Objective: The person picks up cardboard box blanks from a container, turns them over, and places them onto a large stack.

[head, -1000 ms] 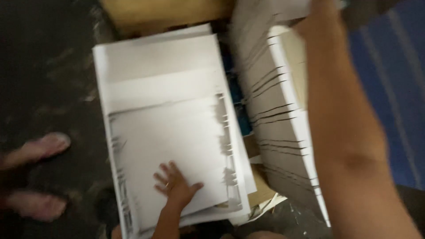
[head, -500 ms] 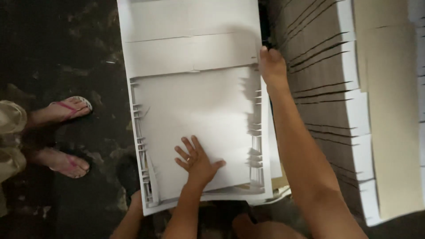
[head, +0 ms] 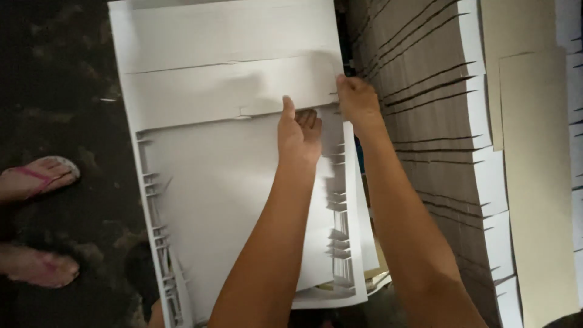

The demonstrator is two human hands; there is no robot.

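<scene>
A stack of white die-cut cardboard sheets [head: 231, 73] lies on the dark floor in front of me. The top sheet [head: 225, 200] has notched, slotted side edges. My left hand [head: 299, 130] is curled over that sheet's far edge near the middle right, thumb pointing up. Just to its right, my right hand [head: 358, 100] pinches the same sheet at its far right corner. Both forearms reach up from the bottom of the view and cover part of the sheet.
A tall fanned pile of grey-brown cardboard sheets [head: 425, 121] stands at the right, with a tan sheet [head: 534, 182] on top of it. Another person's feet in pink sandals [head: 36, 179] stand on the dark floor [head: 61, 73] at the left.
My left hand has moved from lying flat on the lower middle of the top sheet up to its far edge. My right hand stays at the sheet's right corner.
</scene>
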